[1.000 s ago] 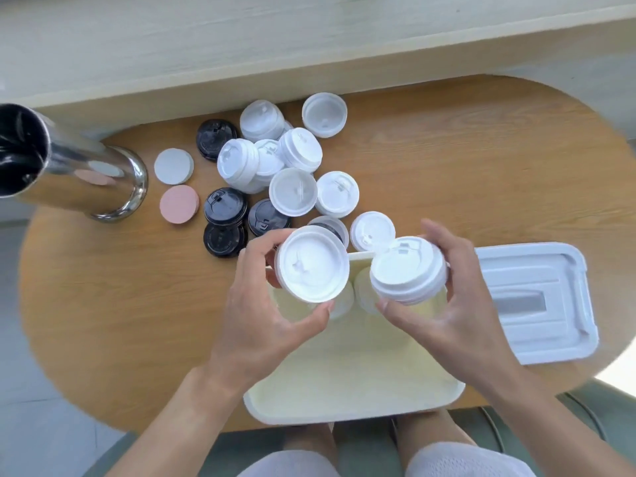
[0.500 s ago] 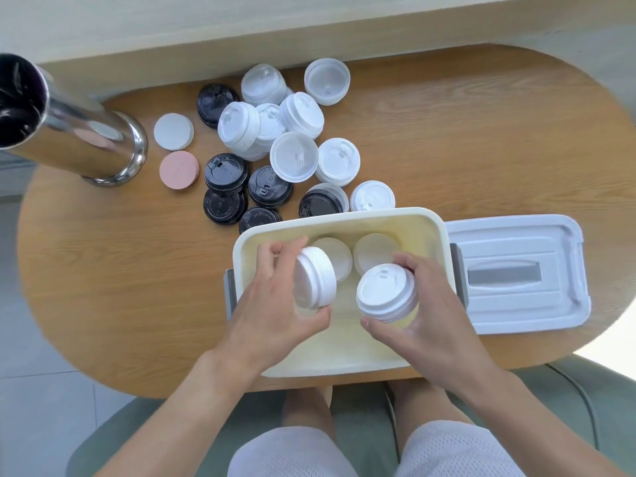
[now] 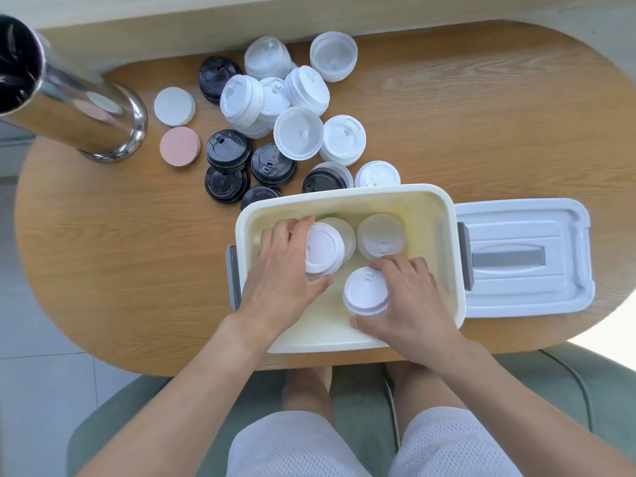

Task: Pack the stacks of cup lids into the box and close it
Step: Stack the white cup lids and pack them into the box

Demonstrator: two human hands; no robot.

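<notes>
A cream plastic box stands open at the table's near edge. Both my hands are inside it. My left hand grips a white lid stack at the box's left. My right hand grips another white lid stack lower in the middle. Two more white stacks sit at the box's far side, one in plain view, the other partly behind the left stack. The box's white lid lies flat to the right. Several white stacks and black stacks lie beyond the box.
A shiny steel cylinder lies tilted at the far left of the oval wooden table. A white disc and a pink disc sit beside it. My knees and a green seat show below the table edge.
Both hands have gone down from above the box into it, each carrying its white lid stack. The stacks now sit low inside the box.
</notes>
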